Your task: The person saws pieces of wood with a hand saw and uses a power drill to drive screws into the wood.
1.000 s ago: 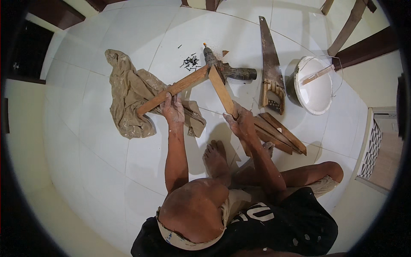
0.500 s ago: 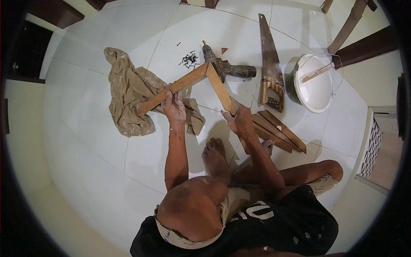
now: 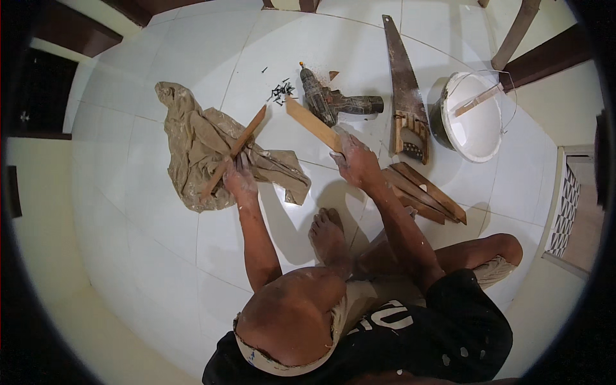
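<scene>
My left hand (image 3: 240, 181) is closed around a narrow wooden strip (image 3: 249, 133), which slants above the crumpled tan cloth (image 3: 186, 138). In my right hand (image 3: 357, 160) is a second wooden strip (image 3: 311, 122), its broad face up and its far end pointing toward the black screws (image 3: 280, 91). The near ends of the two strips stand apart, with a gap between their far tips. Just beyond the right strip lies a cordless drill (image 3: 323, 97) on its side. Fingers of both hands look dusted white.
To the right lie a handsaw (image 3: 405, 77) and a bucket (image 3: 449, 119) of white stuff with a stick across it. Several wooden strips (image 3: 427, 196) rest on the tiled floor (image 3: 154, 224) beside my right forearm. My bare foot (image 3: 328, 237) is between my arms.
The two strips, which met in a corner, are now separated. My left hand has shifted left and nearer, turning its strip steeper; the right strip now points up to the left.
</scene>
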A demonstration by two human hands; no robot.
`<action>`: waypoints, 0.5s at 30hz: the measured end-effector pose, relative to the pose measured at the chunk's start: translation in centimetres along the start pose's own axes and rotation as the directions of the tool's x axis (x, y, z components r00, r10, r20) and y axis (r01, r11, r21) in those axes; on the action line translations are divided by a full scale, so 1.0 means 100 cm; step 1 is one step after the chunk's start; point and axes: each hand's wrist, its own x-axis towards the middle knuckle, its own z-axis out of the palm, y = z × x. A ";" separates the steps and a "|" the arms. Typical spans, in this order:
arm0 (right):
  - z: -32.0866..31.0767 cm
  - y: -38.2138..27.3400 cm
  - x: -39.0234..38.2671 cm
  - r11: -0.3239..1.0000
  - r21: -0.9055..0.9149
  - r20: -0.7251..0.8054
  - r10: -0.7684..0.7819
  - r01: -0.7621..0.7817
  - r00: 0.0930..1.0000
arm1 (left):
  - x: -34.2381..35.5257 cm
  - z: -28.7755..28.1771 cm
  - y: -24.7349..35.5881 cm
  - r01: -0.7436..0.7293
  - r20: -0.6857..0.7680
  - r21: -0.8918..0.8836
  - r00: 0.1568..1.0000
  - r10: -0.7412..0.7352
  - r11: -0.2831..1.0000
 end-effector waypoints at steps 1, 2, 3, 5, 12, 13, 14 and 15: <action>-0.001 0.007 0.003 0.995 -0.101 0.032 -0.013 0.016 0.999 | -0.010 0.009 0.006 0.133 -0.129 0.044 0.984 -0.126 0.990; -0.001 0.006 0.008 0.995 -0.099 0.025 -0.010 0.013 1.000 | -0.017 0.012 0.014 0.254 -0.263 0.076 0.938 -0.226 0.964; -0.002 0.003 0.014 0.973 -0.215 0.023 -0.077 0.080 0.997 | -0.024 0.007 0.016 0.254 -0.256 0.079 0.940 -0.226 0.964; 0.003 -0.006 0.022 0.935 -0.323 0.021 -0.144 0.143 0.989 | -0.039 0.008 0.023 0.241 -0.343 0.218 0.926 -0.157 0.946; 0.017 -0.022 0.030 0.784 -0.460 0.051 -0.446 0.417 0.894 | -0.095 0.149 0.053 -0.771 0.763 0.601 0.632 0.138 0.209; 0.020 -0.024 0.030 0.924 -0.226 0.056 -0.304 0.309 0.951 | -0.094 0.166 0.046 -0.824 0.838 0.539 0.546 -0.007 0.178; 0.017 -0.041 0.030 0.983 0.012 0.095 -0.183 0.183 0.978 | -0.096 0.181 0.046 -0.872 0.884 0.466 0.449 -0.131 0.153; 0.012 -0.057 0.023 0.815 0.536 -0.093 -0.201 0.219 0.975 | -0.090 0.185 0.041 -0.855 0.821 0.508 0.444 -0.360 0.103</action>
